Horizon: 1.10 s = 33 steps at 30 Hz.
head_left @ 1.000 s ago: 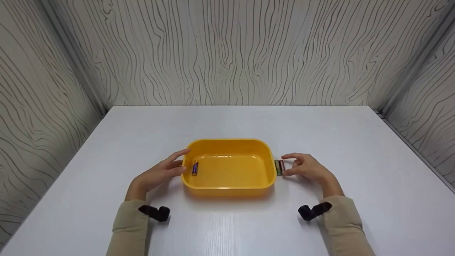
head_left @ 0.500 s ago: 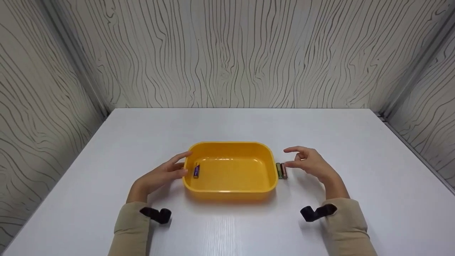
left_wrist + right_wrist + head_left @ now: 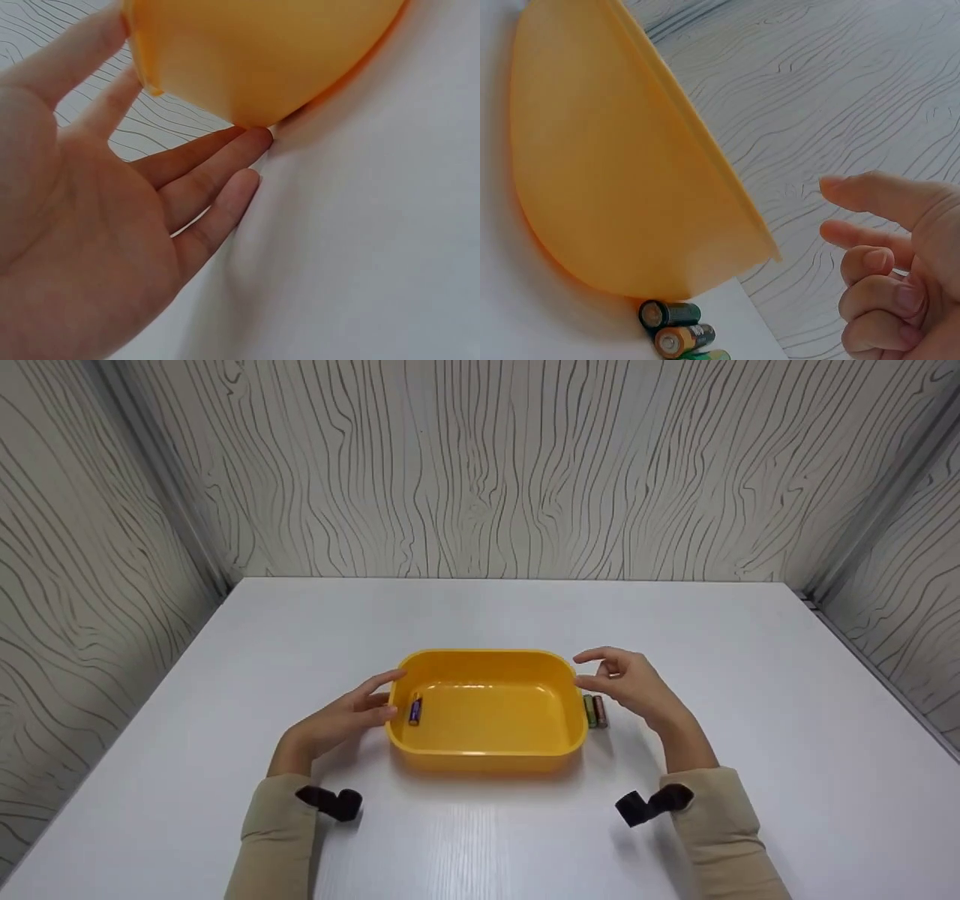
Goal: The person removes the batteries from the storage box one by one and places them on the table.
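Note:
A yellow plastic tub point(image 3: 487, 754) stands on the white table with one purple battery point(image 3: 415, 710) lying inside near its left wall. My left hand point(image 3: 337, 727) touches the tub's left side, its fingers spread and fairly straight; in the left wrist view the thumb and forefinger reach the rim. By the tub's right rim, my right hand point(image 3: 630, 682) holds nothing. Thumb and forefinger are apart there, while the other fingers curl in. Below it, a green battery point(image 3: 589, 711) and a reddish-brown battery point(image 3: 600, 711) lie side by side against the tub's outer right wall.
In the right wrist view a green object point(image 3: 707, 355) shows partly at the bottom edge, beside the orange-and-black battery point(image 3: 684, 340). A wood-grain patterned panel point(image 3: 480, 472) stands behind the table point(image 3: 480, 840), with similar panels at the sides.
My right hand has moved from beside the two batteries, up and left to the tub's right rim. The left hand stays at the tub's left side.

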Each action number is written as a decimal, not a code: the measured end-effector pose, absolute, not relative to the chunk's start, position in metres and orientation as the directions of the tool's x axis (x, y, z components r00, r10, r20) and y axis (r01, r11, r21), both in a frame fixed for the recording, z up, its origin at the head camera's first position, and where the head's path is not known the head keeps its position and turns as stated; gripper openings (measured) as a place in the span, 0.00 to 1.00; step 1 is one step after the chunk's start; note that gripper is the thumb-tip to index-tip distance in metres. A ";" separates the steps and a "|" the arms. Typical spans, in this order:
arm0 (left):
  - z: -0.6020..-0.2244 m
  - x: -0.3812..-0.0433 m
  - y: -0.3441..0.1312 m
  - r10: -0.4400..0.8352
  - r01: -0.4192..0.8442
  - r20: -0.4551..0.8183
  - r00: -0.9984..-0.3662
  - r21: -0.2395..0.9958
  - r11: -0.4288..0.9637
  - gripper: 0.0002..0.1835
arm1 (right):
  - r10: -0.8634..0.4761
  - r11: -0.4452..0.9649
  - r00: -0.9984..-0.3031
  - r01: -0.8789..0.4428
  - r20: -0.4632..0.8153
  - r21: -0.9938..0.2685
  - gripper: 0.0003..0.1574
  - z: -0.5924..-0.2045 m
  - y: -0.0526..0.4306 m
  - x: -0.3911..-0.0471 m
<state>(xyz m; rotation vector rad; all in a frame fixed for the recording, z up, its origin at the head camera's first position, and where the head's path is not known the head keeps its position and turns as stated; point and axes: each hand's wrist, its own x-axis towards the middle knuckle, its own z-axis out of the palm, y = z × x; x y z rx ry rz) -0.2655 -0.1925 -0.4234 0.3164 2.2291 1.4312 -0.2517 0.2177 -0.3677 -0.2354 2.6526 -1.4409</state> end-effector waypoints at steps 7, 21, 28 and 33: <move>-0.425 -0.265 -0.194 0.434 -0.056 -0.260 -0.863 0.902 0.428 0.34 | -0.338 0.501 -0.941 -0.193 0.014 -0.844 0.26 -0.362 0.175 -0.252; -0.422 -0.265 -0.193 0.429 -0.049 -0.260 -0.865 0.895 0.444 0.33 | -0.494 0.482 -0.868 -0.319 0.047 -0.816 0.23 -0.370 0.110 -0.253; -0.423 -0.266 -0.192 0.428 -0.058 -0.259 -0.866 0.901 0.429 0.33 | -0.489 0.521 -0.872 -0.286 -0.007 -0.805 0.23 -0.376 0.083 -0.257; -0.424 -0.266 -0.191 0.422 -0.062 -0.263 -0.868 0.899 0.435 0.34 | -0.456 0.545 -0.888 -0.219 -0.067 -0.809 0.23 -0.382 0.066 -0.262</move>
